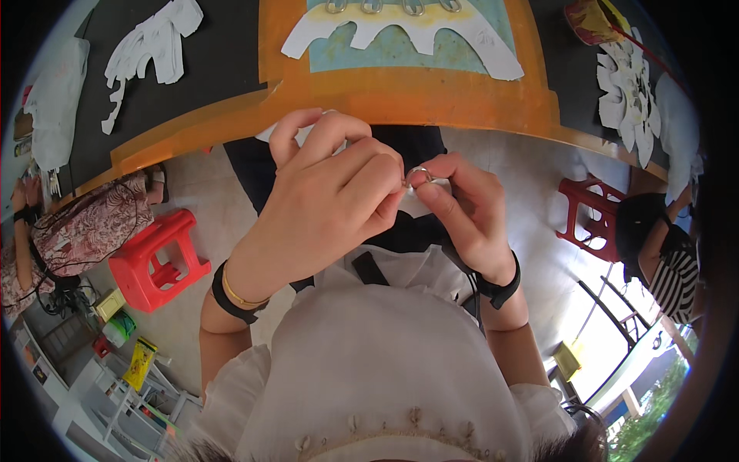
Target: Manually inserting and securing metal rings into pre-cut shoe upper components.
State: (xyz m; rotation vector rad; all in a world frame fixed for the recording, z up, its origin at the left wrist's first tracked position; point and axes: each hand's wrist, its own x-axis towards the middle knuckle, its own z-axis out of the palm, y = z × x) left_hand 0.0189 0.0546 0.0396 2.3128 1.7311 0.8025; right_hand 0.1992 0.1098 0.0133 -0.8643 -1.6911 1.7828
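right hand (468, 208) pinching metal loop (417, 176), white cutout (416, 32) beyond

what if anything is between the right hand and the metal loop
Nothing visible: the right hand holds the metal loop, with the left hand close beside it.

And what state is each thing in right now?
Right hand: fingers pinching the ring
Left hand: fingers curled beside the ring, grip unclear
Ring: held, partly hidden
White piece: lying across the blue mat
Loops: lined along the white piece
Pot: open, smeared
Left stack: loosely piled
Right stack: loosely piled
Left stool: upright
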